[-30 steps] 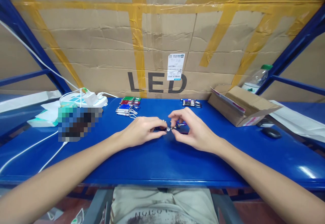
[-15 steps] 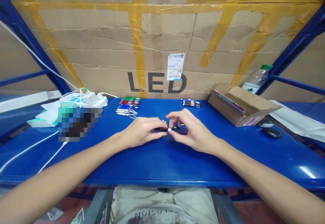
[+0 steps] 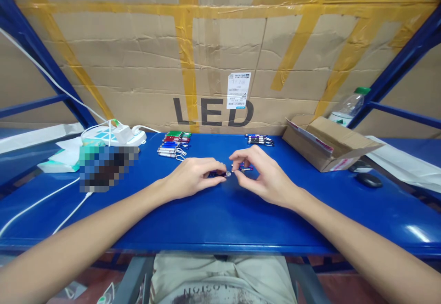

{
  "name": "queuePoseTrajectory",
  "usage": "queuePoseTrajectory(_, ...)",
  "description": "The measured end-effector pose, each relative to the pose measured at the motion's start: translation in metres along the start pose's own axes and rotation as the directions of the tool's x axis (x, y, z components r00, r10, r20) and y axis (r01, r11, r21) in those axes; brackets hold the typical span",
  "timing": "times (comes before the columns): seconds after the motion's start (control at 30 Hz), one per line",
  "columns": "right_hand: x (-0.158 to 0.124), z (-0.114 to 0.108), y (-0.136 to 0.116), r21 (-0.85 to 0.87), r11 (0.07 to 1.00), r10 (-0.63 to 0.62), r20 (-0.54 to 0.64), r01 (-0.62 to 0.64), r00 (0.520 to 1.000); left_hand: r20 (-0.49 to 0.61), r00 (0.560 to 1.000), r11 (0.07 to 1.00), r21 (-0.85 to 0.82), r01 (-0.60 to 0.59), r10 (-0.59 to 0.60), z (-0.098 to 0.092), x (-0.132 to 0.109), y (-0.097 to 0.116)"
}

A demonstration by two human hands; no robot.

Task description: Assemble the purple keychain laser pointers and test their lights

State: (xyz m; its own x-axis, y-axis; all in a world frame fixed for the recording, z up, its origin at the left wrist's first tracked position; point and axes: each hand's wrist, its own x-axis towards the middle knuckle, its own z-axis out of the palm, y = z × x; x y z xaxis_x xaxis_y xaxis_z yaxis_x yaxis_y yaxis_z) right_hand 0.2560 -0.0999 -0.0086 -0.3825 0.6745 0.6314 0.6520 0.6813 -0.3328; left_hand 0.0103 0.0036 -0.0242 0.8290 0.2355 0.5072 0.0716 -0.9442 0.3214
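Note:
My left hand (image 3: 196, 175) is closed around a small dark pen-like tube (image 3: 217, 174), whose round silver end (image 3: 228, 174) points to the right. Most of the tube is hidden by the fingers. Just right of that end, my right hand (image 3: 257, 171) is closed in a pinch, thumb and forefinger meeting at a tiny bright piece too small to name. Behind the right fingers a blue-and-silver pen-like piece (image 3: 246, 168) lies on the table, partly covered.
Green, red, blue and white pen-like tubes with cords (image 3: 174, 143) lie at the back; a smaller dark group (image 3: 259, 140) lies right of them. An open cardboard box (image 3: 327, 145), a black mouse (image 3: 368, 180) and a bottle (image 3: 349, 106) are right, a power strip (image 3: 138, 136) left.
My right fingertips have drawn slightly away to the right from the tube, uncovering its silver end. The left hand has barely moved.

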Motion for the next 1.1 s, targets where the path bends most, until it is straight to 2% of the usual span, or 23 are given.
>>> queuePoseTrajectory(0.17,-0.001,-0.005,0.009,-0.078,0.995,0.064,0.117,-0.055,0.991,-0.013,0.999,0.999,0.011,0.037,-0.036,0.000,0.000,-0.001)
queuePoseTrajectory(0.37,-0.001,-0.003,0.000,0.042,0.999,0.012,0.079,-0.016,0.997,0.022,0.999,0.999,0.009,0.047,-0.047,-0.002,0.000,-0.001)
queuePoseTrajectory(0.6,-0.001,-0.002,-0.005,0.031,0.999,-0.048,0.109,0.045,0.993,0.028,0.991,0.987,-0.095,0.132,-0.130,-0.001,0.003,0.002)
queuePoseTrajectory(0.87,0.000,-0.003,-0.006,0.028,0.998,-0.066,0.125,0.063,0.990,0.053,0.994,0.994,-0.055,0.097,-0.094,-0.001,0.002,0.006)
queuePoseTrajectory(1.0,0.000,-0.005,-0.001,-0.042,0.999,0.019,0.102,-0.014,0.995,0.026,0.997,0.997,-0.017,0.075,-0.074,-0.005,0.002,0.006)
queuePoseTrajectory(1.1,0.000,-0.007,0.005,-0.171,0.979,0.142,0.209,-0.107,0.968,0.018,0.986,0.980,-0.106,0.168,-0.167,-0.005,0.004,0.006)
